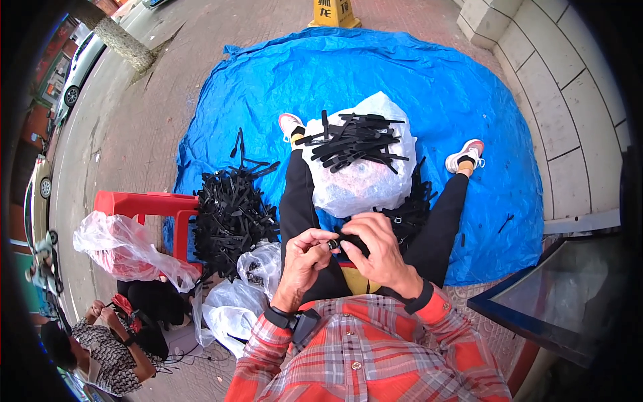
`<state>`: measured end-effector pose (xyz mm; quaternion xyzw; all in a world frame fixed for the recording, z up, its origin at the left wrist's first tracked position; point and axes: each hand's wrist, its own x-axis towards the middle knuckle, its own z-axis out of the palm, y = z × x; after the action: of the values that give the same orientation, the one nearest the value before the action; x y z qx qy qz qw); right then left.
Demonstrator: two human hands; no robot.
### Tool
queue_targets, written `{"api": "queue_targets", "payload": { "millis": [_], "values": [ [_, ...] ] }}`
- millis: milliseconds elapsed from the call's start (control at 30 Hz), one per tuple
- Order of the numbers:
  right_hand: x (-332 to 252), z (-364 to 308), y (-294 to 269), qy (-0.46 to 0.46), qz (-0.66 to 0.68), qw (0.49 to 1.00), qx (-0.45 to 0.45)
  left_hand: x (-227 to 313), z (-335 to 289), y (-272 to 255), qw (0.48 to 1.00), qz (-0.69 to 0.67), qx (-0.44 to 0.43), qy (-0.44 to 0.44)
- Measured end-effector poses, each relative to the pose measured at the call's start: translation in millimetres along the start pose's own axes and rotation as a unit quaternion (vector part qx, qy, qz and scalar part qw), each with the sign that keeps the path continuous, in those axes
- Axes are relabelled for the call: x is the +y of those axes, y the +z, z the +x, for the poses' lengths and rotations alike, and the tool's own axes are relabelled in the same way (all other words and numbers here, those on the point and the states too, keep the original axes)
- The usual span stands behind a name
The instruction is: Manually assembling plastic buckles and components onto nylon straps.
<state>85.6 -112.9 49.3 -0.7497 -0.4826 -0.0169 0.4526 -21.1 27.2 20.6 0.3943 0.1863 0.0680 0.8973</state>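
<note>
The person's left hand (303, 262) has its thumb and forefinger closed in a pinch on a small black piece with a pale, shiny edge (333, 245). The right hand (383, 256) is half curled beside it, fingers bent over dark material and thumb turned inward; they hide the contact, so I cannot tell how firmly it grips. The small piece is between the two hands, just in front of the person's lap.

The step in hand looks like close fingertip work on one small fitting, perhaps aligning or threading it. As I judge it, the next move calls for a steady left pinch while the right fingertips guide or pull the dark material, with the shiny edge turned so that it can be seen.

Beyond the hands, a loose pile of flat black straps (355, 142) lies on top of a bulging, white translucent plastic bag (358, 191) between the person's legs. A larger tangled heap of narrow black straps (234, 224) lies to the left on a creased blue plastic tarpaulin (469, 100), near a red plastic stool (181, 221). More black straps (416, 204) show to the right of the bag, partly hidden behind it.
</note>
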Motion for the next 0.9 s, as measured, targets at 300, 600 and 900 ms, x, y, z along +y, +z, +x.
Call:
{"api": "queue_targets", "payload": {
  "millis": [300, 600, 900],
  "values": [
    [11.9, -3.2, 8.6, 0.158, 0.154, 0.966, -0.134, -11.1, 6.8, 6.9, 0.966, 0.223, 0.078, 0.101],
    [-0.4, -2.4, 14.6, 0.27, 0.105, 0.938, -0.188, -5.3, 2.6, 8.5, 0.902, 0.412, 0.029, 0.128],
    [8.5, -13.3, 9.1, 0.434, 0.537, 0.711, -0.135, -11.6, 0.4, -15.4, 0.976, 0.207, -0.049, 0.036]
  ]
}}
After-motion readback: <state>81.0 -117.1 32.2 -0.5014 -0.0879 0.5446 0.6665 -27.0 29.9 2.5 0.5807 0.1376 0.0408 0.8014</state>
